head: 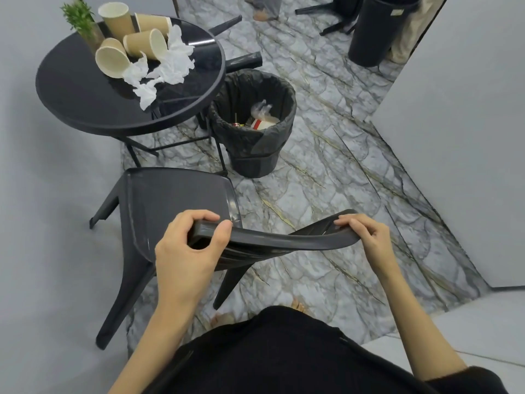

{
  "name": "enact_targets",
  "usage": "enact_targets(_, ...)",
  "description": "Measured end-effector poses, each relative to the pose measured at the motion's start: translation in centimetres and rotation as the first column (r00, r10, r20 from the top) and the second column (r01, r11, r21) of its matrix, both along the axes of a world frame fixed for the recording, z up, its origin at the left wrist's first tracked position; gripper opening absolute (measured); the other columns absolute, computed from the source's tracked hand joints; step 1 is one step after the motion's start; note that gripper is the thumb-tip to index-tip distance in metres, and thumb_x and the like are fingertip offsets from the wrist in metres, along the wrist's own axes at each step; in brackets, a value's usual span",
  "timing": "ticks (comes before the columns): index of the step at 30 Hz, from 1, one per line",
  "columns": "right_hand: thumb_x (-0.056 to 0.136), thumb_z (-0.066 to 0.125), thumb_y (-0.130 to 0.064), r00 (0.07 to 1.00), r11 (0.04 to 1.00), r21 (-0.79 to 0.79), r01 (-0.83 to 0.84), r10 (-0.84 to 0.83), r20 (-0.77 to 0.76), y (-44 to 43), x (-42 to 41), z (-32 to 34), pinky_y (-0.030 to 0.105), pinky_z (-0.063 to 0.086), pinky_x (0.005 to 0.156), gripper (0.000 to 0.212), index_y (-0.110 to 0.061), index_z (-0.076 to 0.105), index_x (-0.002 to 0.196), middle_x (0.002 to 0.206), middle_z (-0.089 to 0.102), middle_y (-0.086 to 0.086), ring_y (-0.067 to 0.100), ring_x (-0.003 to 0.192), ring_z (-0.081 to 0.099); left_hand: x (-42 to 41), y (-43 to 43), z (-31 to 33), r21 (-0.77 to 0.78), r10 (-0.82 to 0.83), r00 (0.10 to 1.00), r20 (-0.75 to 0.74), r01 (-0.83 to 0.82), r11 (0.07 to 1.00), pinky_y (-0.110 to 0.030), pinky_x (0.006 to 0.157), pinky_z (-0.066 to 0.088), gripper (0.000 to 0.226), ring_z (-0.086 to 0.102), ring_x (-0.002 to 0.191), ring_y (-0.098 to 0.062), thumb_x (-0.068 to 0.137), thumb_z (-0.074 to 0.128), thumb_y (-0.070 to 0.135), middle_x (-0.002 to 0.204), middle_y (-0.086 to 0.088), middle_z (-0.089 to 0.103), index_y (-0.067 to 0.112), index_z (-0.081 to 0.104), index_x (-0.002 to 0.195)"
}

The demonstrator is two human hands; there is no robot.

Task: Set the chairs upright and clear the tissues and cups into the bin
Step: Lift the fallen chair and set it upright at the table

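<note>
A dark grey plastic chair stands on its legs in front of me. My left hand grips the left end of its backrest top rail. My right hand holds the rail's right end with its fingertips. On the round black table at the upper left lie several tan paper cups, most tipped over, and crumpled white tissues. A black bin lined with a black bag stands right of the table, with some rubbish inside. Behind the table, part of a second dark chair shows, its legs sticking out sideways.
A small green plant stands at the table's far left edge. Grey walls close in on the left and right. At the top right a mirror-like panel shows a tall black bin and dark chair legs. A person's feet stand at the top.
</note>
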State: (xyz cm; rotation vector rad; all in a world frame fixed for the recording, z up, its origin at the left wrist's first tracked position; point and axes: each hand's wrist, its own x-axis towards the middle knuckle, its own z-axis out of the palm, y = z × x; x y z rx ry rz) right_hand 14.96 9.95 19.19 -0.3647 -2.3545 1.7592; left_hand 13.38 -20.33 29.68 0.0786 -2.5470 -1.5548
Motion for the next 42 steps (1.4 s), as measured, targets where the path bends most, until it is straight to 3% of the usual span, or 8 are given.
enact_targets(5, 0.074, 0.053, -0.042, 0.996, 0.989, -0.150, 0.007, 0.006, 0.084, 3.1, -2.1, -3.5, 0.011, 0.042, 0.088, 0.034, -0.015, 0.073, 0.080, 0.090, 0.073, -0.015, 0.006, 0.110, 0.058, 0.2, 1.3, -0.4, 0.022, 0.064, 0.997, 0.053, -0.066, 0.998, -0.028, 0.080, 0.043, 0.032, 0.058, 0.087, -0.014, 0.068, 0.052, 0.053, 0.088, 0.011, 0.066, 0.026, 0.062, 0.080)
enact_targets(11, 0.072, 0.063, -0.044, 0.987, 0.951, -0.310, 0.016, 0.034, 0.156, 5.3, -3.6, -5.8, 0.031, 0.040, 0.098, 0.027, -0.025, 0.073, 0.089, 0.113, 0.064, 0.002, 0.018, 0.113, 0.054, -0.2, 2.2, -0.9, 0.039, 0.073, 0.993, 0.090, -0.077, 0.996, -0.016, 0.069, 0.038, 0.033, 0.051, 0.072, -0.003, 0.066, 0.051, 0.055, 0.079, 0.019, 0.063, 0.027, 0.062, 0.078)
enact_targets(15, 0.055, 0.073, -0.054, 0.979, 0.879, -0.474, 0.055, 0.045, 0.196, 5.5, -4.3, -6.6, 0.033, 0.047, 0.091, 0.060, -0.015, 0.067, 0.100, 0.100, 0.067, 0.006, 0.020, 0.099, 0.061, -0.3, 2.2, -1.3, 0.086, 0.087, 0.993, 0.077, -0.094, 0.992, -0.008, 0.056, 0.035, 0.031, 0.049, 0.059, -0.002, 0.065, 0.052, 0.050, 0.069, 0.021, 0.061, 0.023, 0.062, 0.075)
enact_targets(19, 0.072, 0.059, -0.046, 0.983, 0.794, -0.600, 0.095, 0.020, 0.182, 4.6, -5.0, -7.5, 0.036, 0.044, 0.096, 0.047, -0.009, 0.065, 0.099, 0.092, 0.070, 0.002, 0.017, 0.093, 0.064, -0.2, 2.0, -1.2, 0.059, 0.077, 0.996, 0.048, -0.080, 0.995, -0.008, 0.051, 0.032, 0.030, 0.045, 0.053, -0.003, 0.066, 0.050, 0.048, 0.071, 0.019, 0.062, 0.024, 0.063, 0.077)
enact_targets(25, 0.086, 0.036, -0.032, 0.987, 0.695, -0.703, 0.150, -0.059, 0.152, 3.9, -4.9, -8.0, 0.033, 0.045, 0.090, 0.040, -0.006, 0.067, 0.085, 0.087, 0.074, 0.002, 0.020, 0.095, 0.063, -0.4, 2.6, -1.4, 0.041, 0.051, 0.999, 0.017, -0.052, 0.998, -0.025, 0.068, 0.041, 0.019, 0.055, 0.070, -0.004, 0.068, 0.052, 0.046, 0.083, 0.010, 0.067, 0.032, 0.061, 0.075)
enact_targets(30, 0.055, 0.066, -0.030, 0.981, 0.564, -0.803, 0.193, -0.085, 0.176, 2.8, -5.6, -7.6, 0.033, 0.043, 0.078, 0.017, -0.014, 0.061, 0.054, 0.056, 0.063, 0.001, 0.018, 0.066, 0.059, -0.4, 1.5, -1.5, 0.013, 0.094, 0.994, -0.056, -0.094, 0.996, -0.044, 0.078, 0.043, 0.013, 0.058, 0.080, -0.017, 0.067, 0.052, 0.044, 0.080, 0.015, 0.065, 0.034, 0.059, 0.071)
enact_targets(35, 0.052, 0.062, -0.018, 0.979, 0.515, -0.832, 0.204, -0.121, 0.165, 0.4, -7.1, -5.4, 0.029, 0.040, 0.075, 0.008, -0.015, 0.057, 0.048, 0.049, 0.057, 0.000, 0.015, 0.058, 0.055, -1.0, -1.3, -1.7, 0.158, 0.131, 0.978, -0.164, -0.105, 0.982, -0.033, 0.076, 0.040, 0.010, 0.055, 0.076, -0.003, 0.065, 0.054, 0.038, 0.075, 0.022, 0.065, 0.041, 0.062, 0.070)
enact_targets(42, 0.078, 0.036, -0.008, 0.985, 0.587, -0.801, 0.118, -0.174, 0.017, -2.8, -11.9, 0.6, 0.026, 0.041, 0.072, 0.036, -0.016, 0.053, 0.048, 0.047, 0.055, -0.001, 0.012, 0.053, 0.052, -3.2, -5.9, -2.0, 0.456, 0.280, 0.945, -0.167, -0.178, 0.872, -0.035, 0.067, 0.036, 0.011, 0.049, 0.072, -0.024, 0.062, 0.054, 0.037, 0.065, 0.017, 0.063, 0.034, 0.064, 0.065)
